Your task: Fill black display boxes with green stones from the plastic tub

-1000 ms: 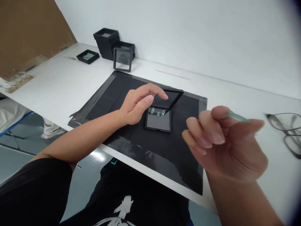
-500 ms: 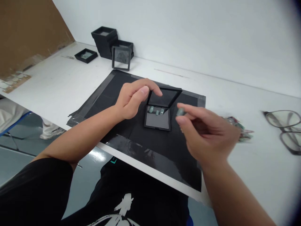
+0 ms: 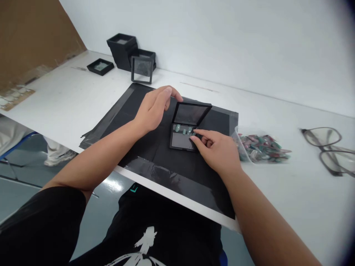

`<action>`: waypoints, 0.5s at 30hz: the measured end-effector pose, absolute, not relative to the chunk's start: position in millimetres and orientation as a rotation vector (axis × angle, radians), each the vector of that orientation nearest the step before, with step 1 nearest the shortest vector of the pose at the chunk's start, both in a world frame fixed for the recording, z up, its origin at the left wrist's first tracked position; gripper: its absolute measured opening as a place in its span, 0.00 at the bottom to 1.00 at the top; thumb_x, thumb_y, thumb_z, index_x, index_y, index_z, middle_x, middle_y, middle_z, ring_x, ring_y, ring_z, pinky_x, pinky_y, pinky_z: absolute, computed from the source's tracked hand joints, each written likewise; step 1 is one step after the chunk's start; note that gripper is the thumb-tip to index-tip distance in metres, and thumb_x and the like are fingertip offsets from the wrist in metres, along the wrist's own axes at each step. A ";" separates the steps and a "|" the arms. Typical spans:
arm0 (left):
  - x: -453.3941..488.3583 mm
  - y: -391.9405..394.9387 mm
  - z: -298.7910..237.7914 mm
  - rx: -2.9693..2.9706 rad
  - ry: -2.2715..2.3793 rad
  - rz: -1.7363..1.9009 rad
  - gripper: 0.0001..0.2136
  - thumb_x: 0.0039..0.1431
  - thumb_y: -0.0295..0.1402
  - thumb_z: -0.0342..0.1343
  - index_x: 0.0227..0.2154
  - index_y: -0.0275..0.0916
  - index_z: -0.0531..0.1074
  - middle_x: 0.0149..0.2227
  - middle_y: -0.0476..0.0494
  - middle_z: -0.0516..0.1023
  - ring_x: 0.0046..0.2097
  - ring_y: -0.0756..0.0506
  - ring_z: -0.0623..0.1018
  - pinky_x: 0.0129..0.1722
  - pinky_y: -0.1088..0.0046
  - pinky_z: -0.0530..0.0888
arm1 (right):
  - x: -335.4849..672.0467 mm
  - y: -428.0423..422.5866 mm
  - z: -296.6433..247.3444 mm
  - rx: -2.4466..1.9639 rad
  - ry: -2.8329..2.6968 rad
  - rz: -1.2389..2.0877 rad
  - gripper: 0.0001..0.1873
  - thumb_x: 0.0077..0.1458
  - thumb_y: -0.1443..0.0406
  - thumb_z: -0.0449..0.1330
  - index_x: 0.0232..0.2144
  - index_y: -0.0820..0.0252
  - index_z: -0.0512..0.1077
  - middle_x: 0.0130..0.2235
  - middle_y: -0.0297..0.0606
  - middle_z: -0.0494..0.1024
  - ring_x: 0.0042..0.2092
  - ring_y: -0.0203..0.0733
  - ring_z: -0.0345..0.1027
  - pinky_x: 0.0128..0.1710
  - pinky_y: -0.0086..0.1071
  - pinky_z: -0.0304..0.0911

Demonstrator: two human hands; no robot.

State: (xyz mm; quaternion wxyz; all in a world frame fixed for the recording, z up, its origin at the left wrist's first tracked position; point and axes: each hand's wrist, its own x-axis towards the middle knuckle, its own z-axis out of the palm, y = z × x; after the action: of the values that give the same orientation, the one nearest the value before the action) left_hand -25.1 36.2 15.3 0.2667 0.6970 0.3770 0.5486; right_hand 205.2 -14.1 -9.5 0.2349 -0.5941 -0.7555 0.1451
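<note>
A black display case (image 3: 183, 143) lies opened on the black mat (image 3: 155, 162), its clear-windowed lid (image 3: 191, 113) tilted up at the back. Along the upper part of its base sit green polished stones (image 3: 178, 128) in a row. My right hand (image 3: 219, 149) reaches over the case's right side, thumb and forefinger pinching a green stone (image 3: 194, 133) at the end of that row, partly hidden by the fingertips. My left hand (image 3: 156, 107) hovers at the lid's left edge, fingers apart and holding nothing; whether the forefinger touches the lid's top corner is unclear.
A clear plastic box (image 3: 245, 147) of green and reddish stones stands to the right, with eyeglasses (image 3: 330, 147) beyond. At the back left are stacked black cases (image 3: 121, 51), an upright framed case (image 3: 142, 70) and a flat case (image 3: 100, 67). A brown panel (image 3: 36, 40) borders the left.
My right hand has carried the green stone leftward, down into the case. My left hand has drawn back slightly from the lid. The box of stones is now uncovered.
</note>
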 end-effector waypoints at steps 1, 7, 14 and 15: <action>-24.1 34.3 15.8 1.890 1.025 1.471 0.22 0.72 0.42 0.40 0.32 0.40 0.77 0.20 0.50 0.58 0.25 0.50 0.63 0.30 0.68 0.61 | 205.3 -13.6 -10.2 -1.648 -2.065 0.416 0.17 0.58 0.54 0.60 0.46 0.51 0.82 0.29 0.34 0.78 0.30 0.41 0.68 0.30 0.34 0.60; -21.9 25.4 20.2 1.976 1.077 1.431 0.21 0.72 0.39 0.41 0.31 0.40 0.77 0.18 0.51 0.56 0.22 0.51 0.60 0.27 0.69 0.57 | 204.5 -8.8 -10.5 -1.695 -2.027 0.456 0.20 0.58 0.53 0.59 0.50 0.48 0.80 0.25 0.30 0.75 0.27 0.38 0.66 0.29 0.33 0.58; -29.7 35.2 17.9 1.973 1.166 1.451 0.24 0.72 0.44 0.38 0.31 0.42 0.76 0.20 0.49 0.59 0.24 0.48 0.63 0.30 0.67 0.60 | 204.0 -8.2 -8.8 -1.717 -2.027 0.488 0.24 0.57 0.51 0.60 0.53 0.49 0.78 0.25 0.30 0.75 0.27 0.38 0.66 0.28 0.32 0.56; -33.2 38.8 16.4 1.987 1.181 1.425 0.24 0.73 0.44 0.36 0.33 0.42 0.76 0.20 0.48 0.60 0.25 0.48 0.64 0.30 0.66 0.60 | 204.3 -8.7 -8.7 -1.707 -2.029 0.497 0.24 0.57 0.51 0.60 0.53 0.49 0.78 0.25 0.30 0.74 0.26 0.38 0.66 0.27 0.32 0.56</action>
State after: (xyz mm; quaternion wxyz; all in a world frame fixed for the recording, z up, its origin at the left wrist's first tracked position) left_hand -33.2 38.8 16.4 0.2114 0.7153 0.4250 0.5128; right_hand 204.3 -8.7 -8.7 0.2200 -0.6172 -0.7338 0.1796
